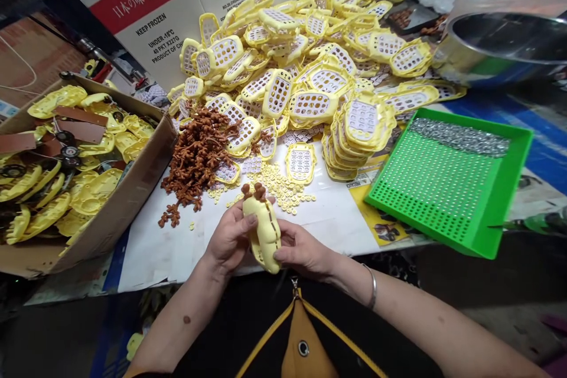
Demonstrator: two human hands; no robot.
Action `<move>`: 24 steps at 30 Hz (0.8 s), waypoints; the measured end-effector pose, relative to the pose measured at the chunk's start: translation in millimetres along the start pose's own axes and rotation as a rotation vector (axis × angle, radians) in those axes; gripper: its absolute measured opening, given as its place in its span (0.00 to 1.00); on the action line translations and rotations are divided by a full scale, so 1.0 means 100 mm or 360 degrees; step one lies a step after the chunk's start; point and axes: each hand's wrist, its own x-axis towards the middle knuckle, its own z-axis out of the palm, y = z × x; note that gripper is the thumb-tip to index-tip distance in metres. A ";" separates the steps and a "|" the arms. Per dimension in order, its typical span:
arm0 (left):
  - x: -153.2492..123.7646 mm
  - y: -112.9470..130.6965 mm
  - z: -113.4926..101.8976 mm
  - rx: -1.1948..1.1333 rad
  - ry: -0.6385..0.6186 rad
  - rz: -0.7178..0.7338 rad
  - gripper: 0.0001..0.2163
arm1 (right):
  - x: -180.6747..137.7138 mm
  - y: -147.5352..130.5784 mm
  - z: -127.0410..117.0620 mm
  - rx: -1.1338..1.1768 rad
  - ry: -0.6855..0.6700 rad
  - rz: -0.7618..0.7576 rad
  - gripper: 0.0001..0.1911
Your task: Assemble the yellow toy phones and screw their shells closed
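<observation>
In the head view, I've got both hands low in the middle, and they're on the yellow casing (pixel 262 231): smooth, rounded, matte plastic by the look of it, standing nearly upright, a dark seam down its side and brown knobs (pixel 254 191) at its top. My left hand (pixel 230 235) grips its upper part, thumb pressed across the face; my right hand (pixel 303 249) pinches the lower end, fingers curled in along the side. The casing is just above the white sheet's (pixel 336 218) near edge. Beyond it, tiny yellow rings (pixel 283 188) are scattered; beside those, a knobbly heap of brown pieces (pixel 197 156). Behind, a big tumble of hole-punched shells (pixel 277 91), flat and round-cornered. Over right, the green tray (pixel 436 189), a perforated grid, with glinting metal bits (pixel 460 137) along its far side. Left, a cardboard box (pixel 133 189) brims with curved yellow shells (pixel 95 189).
</observation>
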 end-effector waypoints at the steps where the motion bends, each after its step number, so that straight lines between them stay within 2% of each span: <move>1: 0.00 0.00 -0.02 -0.0045 -0.0018 -0.0061 0.23 | -0.01 -0.03 -0.01 -0.0144 -0.0070 0.0001 0.30; 3: 0.00 -0.02 -0.03 -0.0105 0.0045 -0.0075 0.21 | -0.04 -0.10 -0.03 -0.0643 -0.0076 -0.0108 0.31; 6: -0.01 -0.08 0.00 -0.0107 0.0226 0.0049 0.19 | -0.08 -0.18 -0.01 -0.1621 0.0277 -0.0244 0.28; 8: -0.02 -0.10 0.03 -0.0092 0.0247 0.0054 0.19 | -0.11 -0.22 0.02 -0.2068 0.0442 -0.0201 0.24; 9: -0.02 -0.11 0.04 -0.0087 0.0221 0.0015 0.19 | -0.12 -0.23 0.04 -0.2194 0.0444 -0.0186 0.22; 12: -0.04 -0.11 0.05 -0.0081 0.0154 -0.0108 0.20 | -0.14 -0.22 0.06 -0.2391 0.0371 -0.0211 0.22; 15: -0.05 -0.11 0.05 -0.0084 0.0187 -0.0094 0.21 | -0.16 -0.17 0.03 -0.2486 0.0388 -0.0342 0.23; 18: -0.05 -0.11 0.06 -0.0078 0.0166 -0.0014 0.18 | -0.18 -0.14 -0.01 -0.2395 0.0355 -0.0555 0.21; 22: -0.09 -0.10 0.07 0.0058 0.0175 0.0098 0.16 | -0.20 -0.24 0.00 -0.2232 0.0315 -0.0540 0.16; 24: -0.11 -0.11 0.08 0.0206 0.0157 0.0171 0.16 | -0.20 -0.30 0.02 -0.2151 0.0332 -0.0614 0.13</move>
